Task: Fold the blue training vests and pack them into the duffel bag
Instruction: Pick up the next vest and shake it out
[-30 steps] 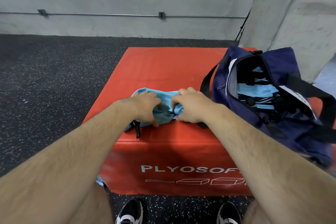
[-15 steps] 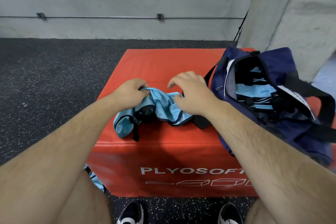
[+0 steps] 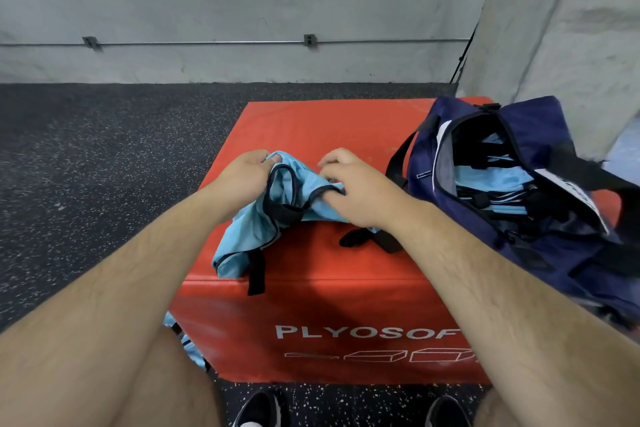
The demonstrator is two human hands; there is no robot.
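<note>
Vest point(image 3: 249, 236) lay bunched on the near left part of the red box point(image 3: 329, 128), raised where your hands held it. Its lower end draped down to the box's front edge, and one black strap point(image 3: 255, 270) hung over that edge. Your left hand point(image 3: 242, 177) gripped the vest's far left edge, fingers curled round the cloth. Your right hand point(image 3: 360, 191) held the dark-trimmed right edge, fingers bent and clamped on the cloth, thumb against the trim. A second strap point(image 3: 367, 237) lay on the box just under your right wrist. The bag point(image 3: 519, 111) stood on the box's right side, close to your right arm, its top gaping toward you. Folded blue vests point(image 3: 491, 180) were stacked inside it. More blue cloth point(image 3: 190, 347) showed low by the box's left front corner, beside your left knee; what it was could not be told. Your shoes point(image 3: 259, 409) rested on the speckled floor point(image 3: 104, 166) in front of the box.
</note>
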